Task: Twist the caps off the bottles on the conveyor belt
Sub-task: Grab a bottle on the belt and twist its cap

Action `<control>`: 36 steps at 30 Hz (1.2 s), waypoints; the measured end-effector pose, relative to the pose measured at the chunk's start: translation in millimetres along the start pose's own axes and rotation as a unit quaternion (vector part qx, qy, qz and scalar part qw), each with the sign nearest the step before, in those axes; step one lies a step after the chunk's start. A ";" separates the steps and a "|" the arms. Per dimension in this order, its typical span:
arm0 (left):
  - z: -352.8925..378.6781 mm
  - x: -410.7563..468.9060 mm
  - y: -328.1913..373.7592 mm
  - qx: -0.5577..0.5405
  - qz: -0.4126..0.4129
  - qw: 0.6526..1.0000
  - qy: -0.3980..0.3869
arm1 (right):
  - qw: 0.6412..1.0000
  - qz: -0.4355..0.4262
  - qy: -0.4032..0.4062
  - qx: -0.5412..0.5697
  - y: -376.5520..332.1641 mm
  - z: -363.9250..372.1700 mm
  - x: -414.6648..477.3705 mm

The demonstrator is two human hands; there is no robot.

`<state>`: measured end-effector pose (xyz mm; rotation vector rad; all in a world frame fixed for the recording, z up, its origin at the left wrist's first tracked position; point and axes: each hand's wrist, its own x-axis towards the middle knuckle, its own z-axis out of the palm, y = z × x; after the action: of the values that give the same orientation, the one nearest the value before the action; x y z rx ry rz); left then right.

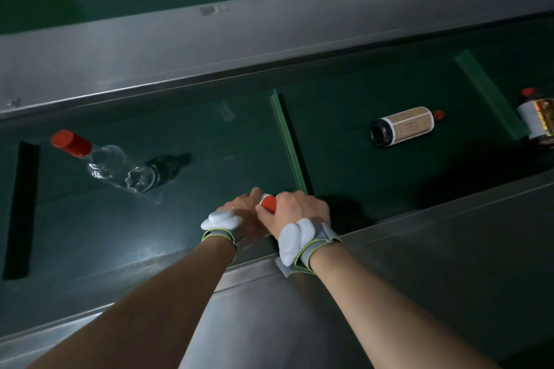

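Both hands meet at the near edge of the belt (209,135), over a bottle almost wholly hidden beneath them; only its red cap (267,202) shows between them. The right hand (295,208) curls over the cap, fingers pressed together and wrapped round it, thumb on the near side. The left hand (239,213) sits just left of the cap, its fingers bent down and out of sight, seemingly clasping the neck or body below, though I cannot tell exactly what they pinch. The step in hand looks like the twist itself. To do it well, the left hand should hold the body dead still while the right turns the cap, gripping with the pads rather than the fingertips so it does not slip, then regripping for further turns instead of straining the wrist. Keeping the bottle pressed lightly down would stop it skidding on the belt. Beyond the left fingers, up and to the left, a clear bottle (120,171) stands, its red cap on. Well right of the right fingers, past a green cleat (289,141), a dark bottle (401,130) lies on its side, also capped, and another labelled bottle (536,120) sits at the frame's right edge, so most of the work seems yet to come.
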<state>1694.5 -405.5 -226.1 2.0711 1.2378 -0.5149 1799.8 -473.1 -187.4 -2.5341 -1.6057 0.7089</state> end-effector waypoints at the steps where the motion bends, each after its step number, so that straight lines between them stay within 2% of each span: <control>1: 0.6 -1.2 -2.6 0.006 0.001 1.000 0.007 | 1.000 -0.006 0.001 0.007 -1.5 0.6 -3.6; 5: 3.2 0.1 -4.7 0.011 -0.018 1.000 0.023 | 1.000 -0.008 -0.021 -0.003 5.3 -3.9 -16.7; 10: -6.1 -4.1 11.1 -0.007 -0.010 0.996 0.090 | 0.995 0.046 -0.068 -0.054 40.8 -19.7 -16.6; 18: -51.7 38.0 134.2 -0.099 0.032 0.988 0.113 | 0.991 0.107 -0.073 -0.025 141.5 -8.7 11.1; 25: -34.2 111.8 239.0 -0.162 0.009 0.980 0.115 | 0.989 0.083 -0.118 0.011 265.5 -14.3 19.7; 29: -28.7 139.8 251.8 -0.167 -0.040 0.973 0.157 | 0.991 0.061 -0.122 0.016 306.5 -23.0 26.8; 32: -25.3 155.1 255.8 -0.167 -0.045 0.967 0.187 | 0.990 0.051 -0.133 0.010 320.4 -29.5 37.6; 36: -14.4 165.2 249.7 -0.169 -0.068 0.969 0.165 | 0.990 0.027 -0.139 0.005 322.0 -30.0 45.7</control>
<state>1992.6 -375.9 -235.0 1.8337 1.5463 -0.0068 2099.3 -574.5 -269.1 -2.5735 -1.6045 1.1173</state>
